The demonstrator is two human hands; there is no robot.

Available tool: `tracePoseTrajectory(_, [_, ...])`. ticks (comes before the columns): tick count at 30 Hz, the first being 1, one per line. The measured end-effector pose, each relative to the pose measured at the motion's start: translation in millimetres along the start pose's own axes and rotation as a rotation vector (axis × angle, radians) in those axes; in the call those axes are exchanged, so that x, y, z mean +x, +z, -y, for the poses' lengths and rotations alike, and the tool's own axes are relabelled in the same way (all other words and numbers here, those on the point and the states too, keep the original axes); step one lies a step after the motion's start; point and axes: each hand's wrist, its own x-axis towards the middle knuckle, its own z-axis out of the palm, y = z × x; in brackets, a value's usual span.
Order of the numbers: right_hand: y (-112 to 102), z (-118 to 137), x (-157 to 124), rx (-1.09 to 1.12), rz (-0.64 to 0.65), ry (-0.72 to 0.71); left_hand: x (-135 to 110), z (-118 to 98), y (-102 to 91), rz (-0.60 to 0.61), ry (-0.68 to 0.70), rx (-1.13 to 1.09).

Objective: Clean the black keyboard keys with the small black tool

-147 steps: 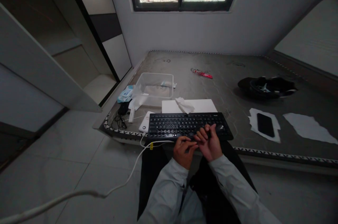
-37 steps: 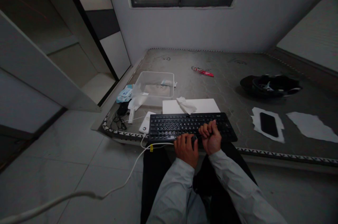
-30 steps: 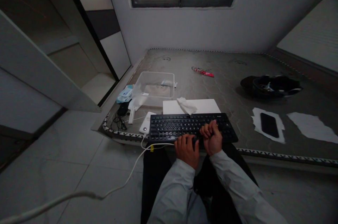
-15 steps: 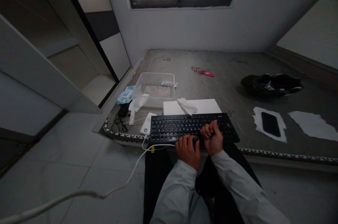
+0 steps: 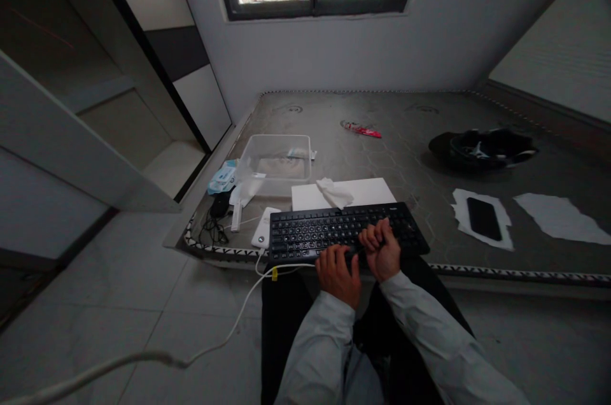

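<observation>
A black keyboard [image 5: 310, 230] lies along the front edge of the mattress, just above my lap. My left hand [image 5: 338, 274] is closed at its near edge, fingers curled and thumb to the right. Something small and dark shows beside that thumb, but its kind is unclear against the black keys. My right hand [image 5: 383, 250] is drawn into a pinch over the right part of the keyboard, close to the left one. Whatever its fingers hold is hidden. A white cable [image 5: 238, 316] runs from the lower left to beside my left hand.
Behind the keyboard are a white board [image 5: 372, 191] and crumpled tissue [image 5: 335, 193]. To the left stand a clear plastic box [image 5: 274, 185], a white charger-like block [image 5: 265, 228] and a black mouse [image 5: 220, 204]. Rightward lie a phone [image 5: 484, 218] on tissue and a dark cap [image 5: 482, 149].
The camera view has shifted slightly, so the surroundings sit a little further left. Both hands keep nearly the same place and closed shape over the keyboard.
</observation>
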Motion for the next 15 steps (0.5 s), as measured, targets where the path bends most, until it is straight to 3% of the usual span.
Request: tracePoseTrajectory(15, [0.5, 0.1, 0.7, -0.016, -0.002, -0.015, 0.8, 1.0, 0.9, -0.008, 0.032, 0.015])
